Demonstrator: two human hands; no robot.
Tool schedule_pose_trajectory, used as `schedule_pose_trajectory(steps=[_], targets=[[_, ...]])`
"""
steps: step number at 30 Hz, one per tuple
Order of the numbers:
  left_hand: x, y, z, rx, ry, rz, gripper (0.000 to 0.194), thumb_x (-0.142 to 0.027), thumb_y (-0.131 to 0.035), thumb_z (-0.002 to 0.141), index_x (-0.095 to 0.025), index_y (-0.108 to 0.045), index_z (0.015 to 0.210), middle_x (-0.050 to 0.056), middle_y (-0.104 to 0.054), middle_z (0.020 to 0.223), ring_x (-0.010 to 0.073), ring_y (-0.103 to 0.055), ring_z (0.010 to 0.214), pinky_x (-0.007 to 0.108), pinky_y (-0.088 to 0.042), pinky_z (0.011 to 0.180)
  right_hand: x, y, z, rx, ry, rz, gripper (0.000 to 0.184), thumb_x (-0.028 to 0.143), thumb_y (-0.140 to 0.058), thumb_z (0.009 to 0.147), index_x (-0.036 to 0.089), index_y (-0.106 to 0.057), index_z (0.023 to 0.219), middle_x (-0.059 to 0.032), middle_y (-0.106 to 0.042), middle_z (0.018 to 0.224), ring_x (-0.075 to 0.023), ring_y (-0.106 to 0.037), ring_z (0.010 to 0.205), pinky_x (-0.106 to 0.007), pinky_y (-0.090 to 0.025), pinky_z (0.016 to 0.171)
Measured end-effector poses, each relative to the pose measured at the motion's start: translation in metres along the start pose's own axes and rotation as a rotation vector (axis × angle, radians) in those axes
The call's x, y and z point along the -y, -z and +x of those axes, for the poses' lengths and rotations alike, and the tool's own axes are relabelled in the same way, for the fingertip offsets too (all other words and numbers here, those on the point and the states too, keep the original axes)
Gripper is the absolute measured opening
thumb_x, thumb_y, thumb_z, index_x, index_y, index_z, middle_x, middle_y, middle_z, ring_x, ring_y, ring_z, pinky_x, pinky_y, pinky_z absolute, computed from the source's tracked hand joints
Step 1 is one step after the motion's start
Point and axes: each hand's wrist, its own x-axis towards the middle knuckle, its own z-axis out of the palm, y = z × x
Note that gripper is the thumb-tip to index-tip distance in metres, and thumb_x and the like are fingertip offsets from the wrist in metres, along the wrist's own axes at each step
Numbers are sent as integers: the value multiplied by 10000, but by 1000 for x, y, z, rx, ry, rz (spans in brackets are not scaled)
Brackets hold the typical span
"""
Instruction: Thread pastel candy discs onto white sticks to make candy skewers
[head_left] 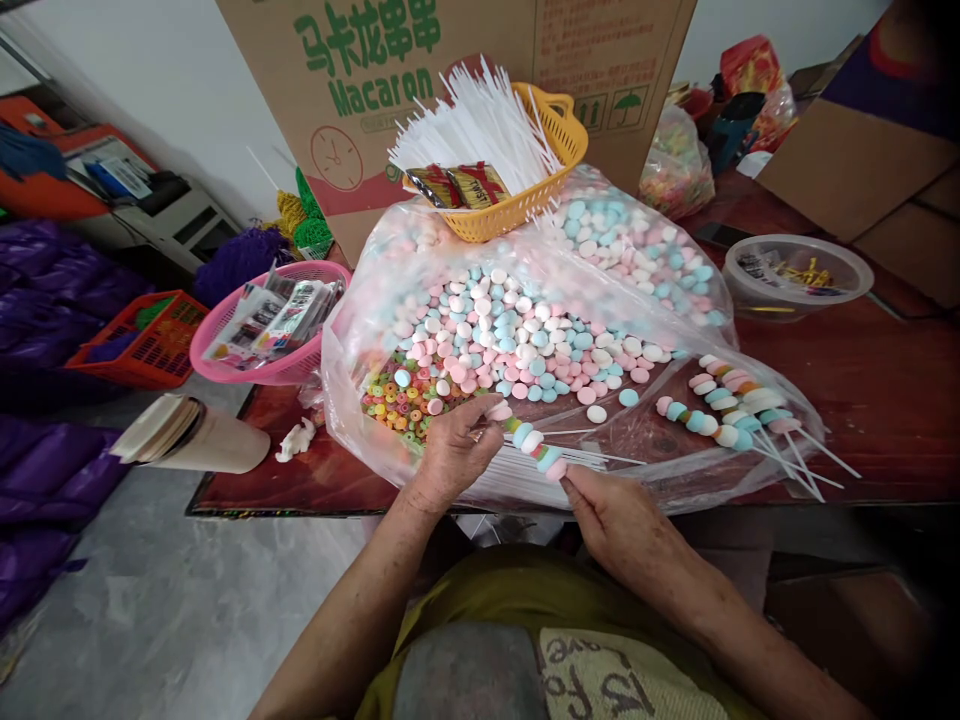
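A large clear plastic bag (352, 340) lies open on the dark red table (885, 400), full of pink, blue and white round candies (517, 330) and small coloured ring candies (390, 395). My left hand (454, 450) pinches one end of a thin white stick threaded with several candies (536, 448). My right hand (622, 525) pinches the other end at a pink candy. Three finished candy skewers (724, 405) lie on the bag to the right.
A yellow basket (517, 205) of white sticks sits atop the bag before a "Macaron" cardboard box (360, 70). A pink basket (225, 345) with packets stands left, a clear tub (799, 275) at right. An orange crate (146, 345) and purple bags are on the floor.
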Motion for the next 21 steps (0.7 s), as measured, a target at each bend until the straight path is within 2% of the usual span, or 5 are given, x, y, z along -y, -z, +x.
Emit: schedule_pose_trajectory(steps=[5,10,16,18,21], targets=[[5,0,-2,17,-178,86,310,-109,-528,714,-169,-644,994,17,-712,821,99,-630,657,201,-513,664,3,10,-2,78,-15,-82,266,218,-324,876,188,-473,658,-13,-531,555,-118,-416,480,-257,-212,503],[4,-12,-8,-64,-124,28,284,-107,-506,721,-165,-655,956,23,-717,844,104,-643,669,200,-520,650,7,-6,0,68,-25,3,257,199,-313,882,180,-524,737,-33,-585,628,-135,-483,558,-256,-260,549],[0,-4,-12,34,28,-144,244,-218,-517,798,-151,-667,979,57,-702,888,158,-640,780,258,-501,729,6,-14,7,1,-93,43,256,230,-316,875,181,-518,726,-41,-586,624,-148,-490,567,-256,-283,563],[-4,-7,-8,-53,153,-190,195,-292,-544,804,-160,-683,839,26,-677,746,141,-609,696,237,-476,664,9,-15,8,6,-84,66,263,241,-309,877,182,-512,720,-47,-589,627,-152,-492,571,-257,-286,563],[-12,-23,1,-340,389,-411,244,-350,-616,745,-169,-575,587,-37,-514,515,94,-497,523,209,-410,538,16,-18,9,18,-65,103,268,236,-299,883,179,-512,731,-51,-592,633,-150,-494,576,-255,-287,562]])
